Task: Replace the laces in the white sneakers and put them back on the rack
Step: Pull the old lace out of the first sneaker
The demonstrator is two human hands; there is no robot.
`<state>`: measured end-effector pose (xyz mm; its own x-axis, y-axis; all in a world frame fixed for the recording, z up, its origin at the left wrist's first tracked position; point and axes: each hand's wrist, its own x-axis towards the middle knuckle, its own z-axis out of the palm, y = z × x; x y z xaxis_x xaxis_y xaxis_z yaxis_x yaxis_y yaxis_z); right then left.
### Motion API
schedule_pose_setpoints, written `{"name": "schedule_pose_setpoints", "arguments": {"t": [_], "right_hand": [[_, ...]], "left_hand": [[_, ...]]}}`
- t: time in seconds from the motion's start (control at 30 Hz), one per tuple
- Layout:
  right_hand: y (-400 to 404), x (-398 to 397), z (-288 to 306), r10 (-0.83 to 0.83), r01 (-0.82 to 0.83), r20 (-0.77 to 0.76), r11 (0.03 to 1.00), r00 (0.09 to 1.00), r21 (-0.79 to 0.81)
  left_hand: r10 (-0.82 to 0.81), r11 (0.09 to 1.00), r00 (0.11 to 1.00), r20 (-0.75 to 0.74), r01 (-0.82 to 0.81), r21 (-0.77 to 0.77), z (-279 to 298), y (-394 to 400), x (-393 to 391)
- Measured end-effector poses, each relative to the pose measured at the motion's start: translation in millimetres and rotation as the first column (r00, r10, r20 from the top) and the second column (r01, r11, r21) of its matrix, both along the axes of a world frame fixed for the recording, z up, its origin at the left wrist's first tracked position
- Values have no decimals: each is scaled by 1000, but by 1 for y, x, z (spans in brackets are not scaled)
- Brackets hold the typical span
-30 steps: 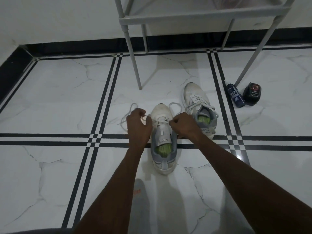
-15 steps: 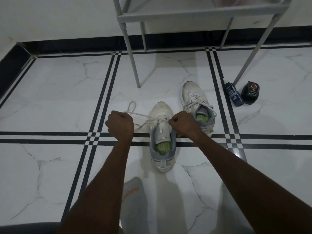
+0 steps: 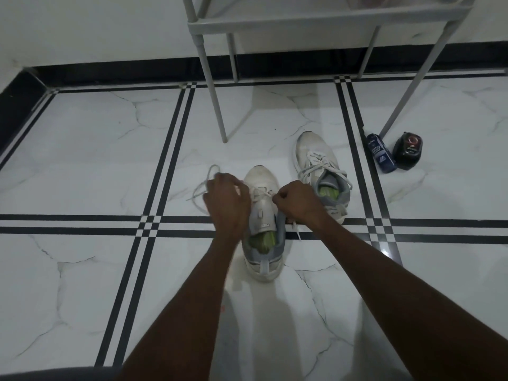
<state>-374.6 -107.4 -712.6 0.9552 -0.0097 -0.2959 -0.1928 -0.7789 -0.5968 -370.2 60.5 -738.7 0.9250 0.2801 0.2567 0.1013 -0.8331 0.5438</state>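
A white sneaker (image 3: pixel 262 224) with a grey heel and green insole stands on the floor in front of me, toe pointing away. My left hand (image 3: pixel 226 200) is at its left side, fingers curled on the white lace (image 3: pixel 202 185), which loops out to the left on the tile. My right hand (image 3: pixel 295 200) pinches the other lace end at the shoe's right eyelets; a short lace tip hangs below that hand. The second white sneaker (image 3: pixel 320 167) sits to the right and farther away, fully laced.
A grey metal rack (image 3: pixel 327 17) stands ahead on thin legs (image 3: pixel 213 89), against the wall. A blue bottle (image 3: pixel 380 156) and a black tin (image 3: pixel 408 151) lie on the floor by the rack's right front leg. White marble tiles with black stripes surround the shoes.
My left hand, which had pulled the lace out to the left half a second ago, has come back in beside the shoe. My right hand stayed at the eyelets.
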Motion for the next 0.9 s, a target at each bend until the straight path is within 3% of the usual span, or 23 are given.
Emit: {"name": "schedule_pose_setpoints", "arguments": {"t": [0.07, 0.13, 0.2, 0.27, 0.33, 0.4, 0.47, 0.57, 0.63, 0.7, 0.77, 0.9], "right_hand": [[0, 0, 0, -15, 15, -8, 1000, 1000, 16], [1, 1, 1, -11, 11, -20, 1000, 1000, 27], [4, 1, 3, -10, 10, -12, 1000, 1000, 18], [6, 1, 3, -7, 7, 2, 1000, 1000, 3], [6, 0, 3, 1, 0, 2, 1000, 1000, -10], [5, 0, 3, 4, -4, -12, 1000, 1000, -2], [3, -1, 2, 5, -5, -9, 1000, 1000, -3], [2, -3, 1, -1, 1, -6, 1000, 1000, -15], [2, -2, -1, -11, 11, -9, 1000, 1000, 4], [3, -2, 0, -12, 12, -12, 1000, 1000, 8], [2, -2, 1, -7, 7, -15, 1000, 1000, -2], [5, -1, -1, -12, 12, -9, 1000, 1000, -15]], "left_hand": [[319, 926, 947, -47, -322, -197, 6, 29, 11], [406, 892, 909, -95, -417, -177, 13, 45, 14], [291, 947, 955, -61, -297, -126, 17, 36, 12], [-17, 996, 999, -37, 14, -90, 10, 12, 7], [-292, 956, 951, -103, 287, -57, -2, -10, 0], [-393, 918, 906, -159, 396, -14, -9, -21, -5], [-385, 916, 908, -167, 398, 53, -9, -25, -7], [-290, 955, 953, -89, 294, 35, -6, -19, -4], [-77, 993, 997, 5, 77, -87, 0, -4, 2], [199, 964, 980, 18, -192, -185, 6, 20, 8], [346, 905, 938, -31, -342, -255, 7, 44, 11], [192, 935, 980, -54, -199, -292, 0, 37, 0]]}}
